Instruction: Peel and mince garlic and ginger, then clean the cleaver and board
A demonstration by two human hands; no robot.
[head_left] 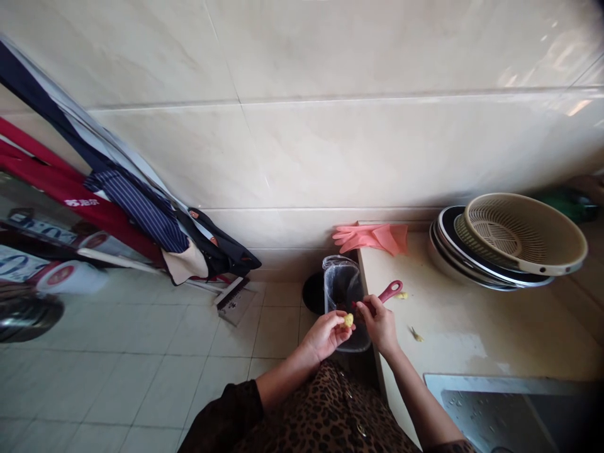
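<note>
My left hand (325, 335) is closed on a small yellow piece of food (348, 320), held over a grey bin lined with a plastic bag (340, 283). My right hand (380, 322) grips a red-handled peeler (389, 291) whose head points at the yellow piece. Both hands hover at the left edge of the beige counter (472, 327), just above the bin.
Pink rubber gloves (372, 237) lie at the counter's back corner. A beige colander (523, 233) rests on stacked bowls (453, 255). Yellow peel scraps (416, 335) dot the counter. A steel sink (509, 412) sits front right. Clothes (141, 207) hang at left above the tiled floor (141, 352).
</note>
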